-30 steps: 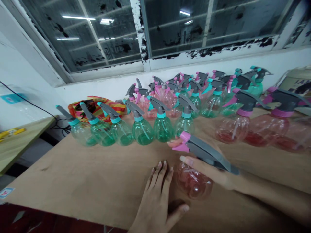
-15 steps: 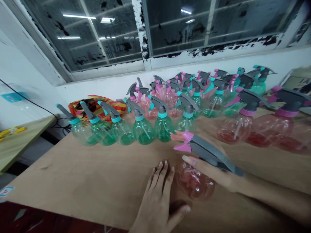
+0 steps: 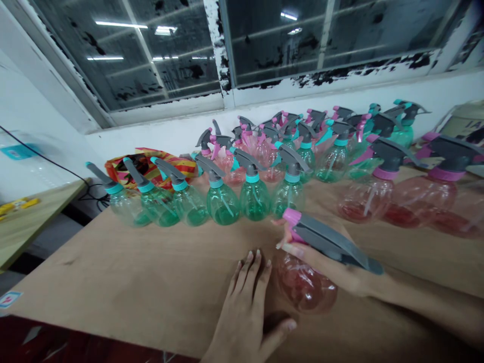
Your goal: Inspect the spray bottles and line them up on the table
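right hand (image 3: 336,269) clasped around the neck of a pink spray bottle (image 3: 308,292)
its fingers (image 3: 286,236) had closed over the trigger, which jutted free half a second earlier, seemingly a pump stroke; the left hand (image 3: 245,305) lay flat, holding nothing, on the table (image 3: 132,277) beside the bottle; green bottles (image 3: 223,207) stood beyond.

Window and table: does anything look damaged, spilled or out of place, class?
The window frame looks damaged: ragged dark patches break its white surface. A lone striped bag sits oddly behind the green bottles. No spill shows by the pink bottle in the right hand.
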{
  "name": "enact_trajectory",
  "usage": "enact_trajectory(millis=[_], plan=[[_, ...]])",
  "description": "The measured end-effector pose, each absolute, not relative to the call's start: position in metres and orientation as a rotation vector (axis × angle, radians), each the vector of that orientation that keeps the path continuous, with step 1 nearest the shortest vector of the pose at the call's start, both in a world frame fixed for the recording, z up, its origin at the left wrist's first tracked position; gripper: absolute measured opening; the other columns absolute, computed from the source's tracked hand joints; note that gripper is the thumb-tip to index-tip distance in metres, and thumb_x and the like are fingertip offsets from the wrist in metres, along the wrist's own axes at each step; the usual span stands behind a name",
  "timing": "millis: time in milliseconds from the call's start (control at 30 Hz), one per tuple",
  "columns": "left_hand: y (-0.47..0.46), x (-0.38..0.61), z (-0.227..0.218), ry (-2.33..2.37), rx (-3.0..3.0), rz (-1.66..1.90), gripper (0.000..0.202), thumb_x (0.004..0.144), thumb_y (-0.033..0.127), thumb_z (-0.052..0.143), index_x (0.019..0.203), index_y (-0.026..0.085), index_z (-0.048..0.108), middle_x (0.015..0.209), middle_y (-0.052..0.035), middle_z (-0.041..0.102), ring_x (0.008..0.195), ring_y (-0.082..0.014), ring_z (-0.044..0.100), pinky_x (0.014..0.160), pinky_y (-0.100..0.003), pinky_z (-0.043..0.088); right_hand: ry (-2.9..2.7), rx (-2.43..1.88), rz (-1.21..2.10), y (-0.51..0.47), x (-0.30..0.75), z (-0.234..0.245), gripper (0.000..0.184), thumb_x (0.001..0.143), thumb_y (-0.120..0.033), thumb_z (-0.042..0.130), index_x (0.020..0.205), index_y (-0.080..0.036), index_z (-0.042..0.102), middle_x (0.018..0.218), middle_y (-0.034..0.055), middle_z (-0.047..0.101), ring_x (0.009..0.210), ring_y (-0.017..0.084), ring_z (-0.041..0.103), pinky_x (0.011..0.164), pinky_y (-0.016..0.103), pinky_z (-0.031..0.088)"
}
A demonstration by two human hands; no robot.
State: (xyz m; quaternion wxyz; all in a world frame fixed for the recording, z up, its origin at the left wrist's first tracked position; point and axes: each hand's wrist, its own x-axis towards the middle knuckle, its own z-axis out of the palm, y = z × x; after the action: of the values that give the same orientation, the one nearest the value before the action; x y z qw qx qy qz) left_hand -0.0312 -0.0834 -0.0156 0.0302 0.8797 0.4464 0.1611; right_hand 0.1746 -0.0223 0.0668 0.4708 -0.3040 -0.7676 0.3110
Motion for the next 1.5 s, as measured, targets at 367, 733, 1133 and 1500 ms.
enact_trajectory(millis=[367, 733, 1133, 1500], plan=[[-0.0835, -0.0317, -0.0173, 1.396, 2.7, 0.482, 0.091, 0.089, 0.054, 0.06, 0.154, 0.016, 0.009, 0.15, -0.0185, 0.038, 0.137, -0.0374, 0.036, 0.106, -0.058, 0.037, -1.835, -0.735, 0.794, -0.0228, 0.1778, 0.0605, 0.03, 0.084, -0.036, 0.064, 0.114, -0.031, 0.065, 0.103, 0.0018, 0.072, 0.083, 0.021, 0.07, 0.072, 0.033, 0.059], [-0.0838, -0.031, -0.0191, 1.391, 2.715, 0.472, 0.09, 0.09, 0.05, 0.061, 0.153, 0.012, 0.01, 0.153, -0.0208, 0.031, 0.141, -0.0369, 0.027, 0.107, -0.059, 0.035, -1.791, -0.774, 0.803, -0.0249, 0.1773, 0.0583, 0.029, 0.085, -0.031, 0.064, 0.114, -0.03, 0.065, 0.096, 0.001, 0.072, 0.083, 0.02, 0.069, 0.076, 0.032, 0.058], [-0.0829, -0.0306, -0.0212, 1.376, 2.735, 0.5, 0.086, 0.091, 0.051, 0.057, 0.153, 0.011, 0.013, 0.154, -0.0204, 0.029, 0.141, -0.0367, 0.026, 0.107, -0.059, 0.036, -1.819, -0.785, 0.872, -0.0257, 0.178, 0.06, 0.027, 0.087, -0.028, 0.061, 0.113, -0.029, 0.067, 0.103, 0.0012, 0.072, 0.086, 0.019, 0.07, 0.076, 0.031, 0.058], [-0.082, -0.0317, -0.0207, 1.379, 2.76, 0.508, 0.084, 0.091, 0.051, 0.058, 0.152, 0.01, 0.017, 0.151, -0.0219, 0.033, 0.139, -0.0378, 0.03, 0.104, -0.059, 0.038, -1.827, -0.695, 0.856, -0.0212, 0.1755, 0.0666, 0.012, 0.087, -0.03, 0.059, 0.077, -0.023, 0.061, 0.07, -0.0025, 0.06, 0.062, 0.013, 0.06, 0.059, 0.026, 0.05]])
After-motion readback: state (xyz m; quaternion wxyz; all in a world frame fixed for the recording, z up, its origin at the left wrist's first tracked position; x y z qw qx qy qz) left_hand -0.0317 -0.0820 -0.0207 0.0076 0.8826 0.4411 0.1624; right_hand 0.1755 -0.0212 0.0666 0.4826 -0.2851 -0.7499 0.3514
